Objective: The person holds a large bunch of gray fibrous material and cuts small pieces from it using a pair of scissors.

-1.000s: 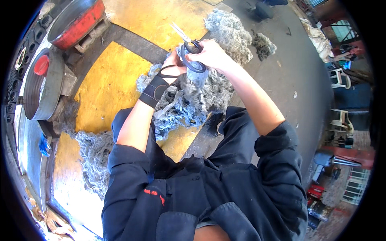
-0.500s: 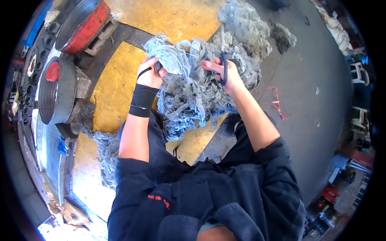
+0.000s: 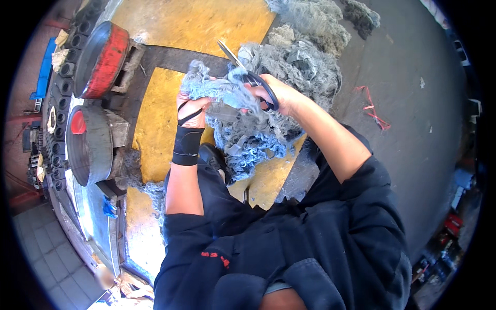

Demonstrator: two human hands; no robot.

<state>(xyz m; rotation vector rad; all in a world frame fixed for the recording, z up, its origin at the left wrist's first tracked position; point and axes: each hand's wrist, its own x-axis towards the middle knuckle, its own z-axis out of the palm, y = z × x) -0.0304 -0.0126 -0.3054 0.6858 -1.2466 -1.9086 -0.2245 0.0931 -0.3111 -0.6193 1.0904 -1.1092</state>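
Note:
My left hand (image 3: 193, 112), with a black wrist wrap (image 3: 187, 146), is closed around a clump of pale blue-grey fibre waste (image 3: 219, 89). Loose strands trail from it toward my right hand (image 3: 283, 97). That hand has its fingers through the dark handles of a pair of scissors (image 3: 231, 53), whose long metal blades point up and to the left, past the clump's far side. Below and beyond both hands lies a tangled heap of grey-blue fibre (image 3: 299, 67), part of it between my legs. The fingertips of my left hand are partly hidden by the clump.
Yellow floor panels (image 3: 160, 103) lie under and around the heap. To the left stand a red-sided round metal drum (image 3: 106, 64) and a grey one (image 3: 98, 147), beside concrete blocks (image 3: 119, 129). Red strapping (image 3: 369, 108) lies on the dark floor at right.
The scissors have swung from pointing away to pointing up-left, close to the held clump. My right hand has turned inward. The clump now hangs stretched between the hands, and the whole view has shifted.

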